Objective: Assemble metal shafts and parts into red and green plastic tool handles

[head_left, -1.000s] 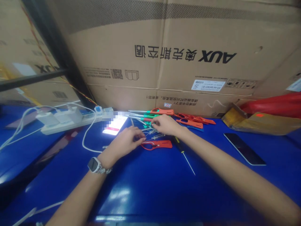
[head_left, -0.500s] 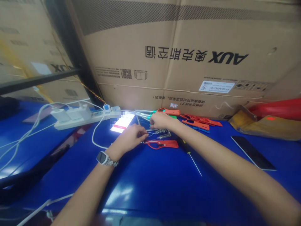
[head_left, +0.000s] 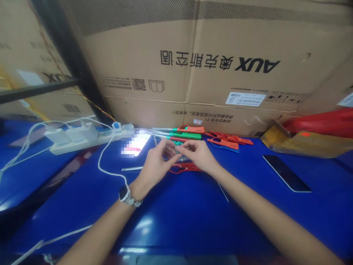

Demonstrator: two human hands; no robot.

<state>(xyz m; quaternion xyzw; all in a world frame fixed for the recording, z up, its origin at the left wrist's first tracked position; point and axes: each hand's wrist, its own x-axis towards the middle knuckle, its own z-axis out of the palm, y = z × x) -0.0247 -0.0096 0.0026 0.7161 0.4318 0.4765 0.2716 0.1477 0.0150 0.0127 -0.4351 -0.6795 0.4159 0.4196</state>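
Observation:
My left hand (head_left: 156, 162), with a watch (head_left: 124, 192) on its wrist, has its thumb and fingers curled into a pinch. Facing it, my right hand (head_left: 200, 154) pinches too, and the fingertips nearly meet. What they hold is too small to make out. Beneath them lies an orange lighter casing (head_left: 190, 167), partly covered, with a metal tube (head_left: 132, 169) reaching out to the left. A small metal part (head_left: 183, 159) shows between the hands. Just behind are long-nosed lighters, among them an orange one (head_left: 191, 129) and a green one (head_left: 189, 135).
Left of the hands stands a lit phone (head_left: 139, 141); a dark phone (head_left: 286, 173) lies right. Orange casings (head_left: 228, 139) sit by the cardboard box (head_left: 193, 44). A power strip (head_left: 91, 141) trails white cables. A screwdriver shaft (head_left: 223, 192) emerges beside my right forearm.
My right hand has come away from the lighters at the back toward my left hand. Both are now raised together above the parts. The view has shifted slightly right.

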